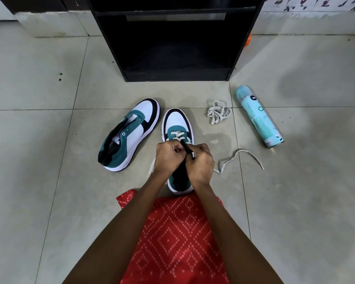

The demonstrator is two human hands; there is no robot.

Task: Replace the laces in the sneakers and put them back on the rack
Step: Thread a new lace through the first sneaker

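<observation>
Unlaced sneaker (131, 136) lying left of left grip (168, 156). Left grip, right grip (201, 162) both curled, pinching lace (177, 133) over half-laced sneaker (176, 119) beneath. Lace likely soft, limp, light: pinch near stiff tip. Lace tail (241, 153) right of right grip.

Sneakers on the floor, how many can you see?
2. The unlaced sneaker lies tilted on the floor at left. The partly laced sneaker stands upright right of it. The dark rack could hide more.
</observation>
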